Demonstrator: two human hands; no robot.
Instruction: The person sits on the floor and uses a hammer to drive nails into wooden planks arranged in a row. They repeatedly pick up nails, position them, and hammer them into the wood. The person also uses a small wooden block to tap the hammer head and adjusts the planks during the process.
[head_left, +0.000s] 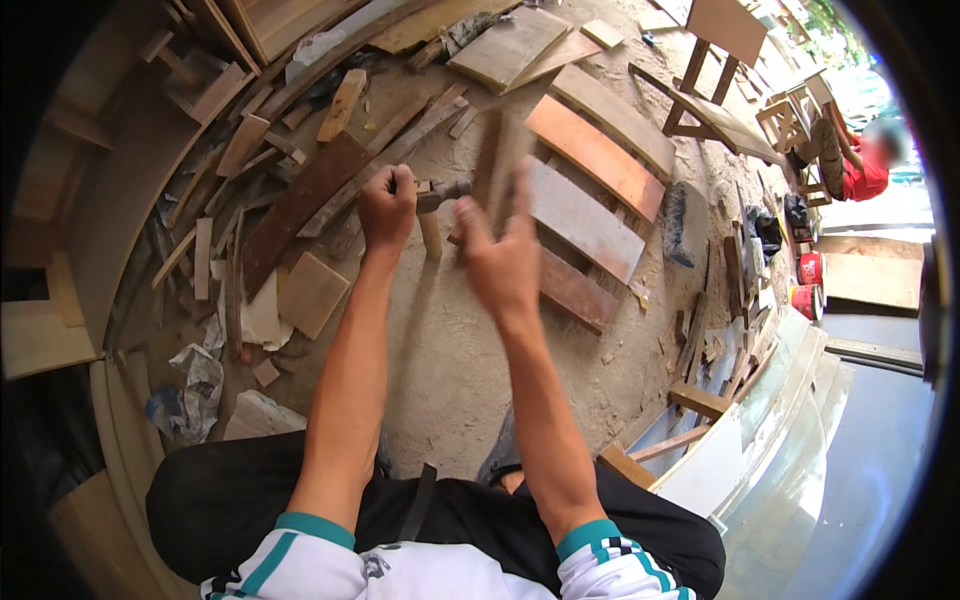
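Note:
My left hand (388, 208) is closed in a fist in the middle of the head view. Against its right side is a hammer-like tool (452, 190) with a dark metal part and a pale wooden stick pointing down; its exact kind is unclear. Just to the right, my right hand (497, 265) is raised, thumb and fingers on either side of a brown wooden piece (490, 155). Motion blurs both that piece and the fingers. Past my right hand, several boards lie side by side on the ground, among them an orange-brown board (597, 157) and a greyish-white board (585, 220).
Scrap wood, including a dark red-brown plank (300, 205), covers the ground at left. A grey block (685, 225) lies right of the boards. Glass sheets (780, 470) lean at lower right, near red cans (808, 285). A person in red (865, 175) sits at far right.

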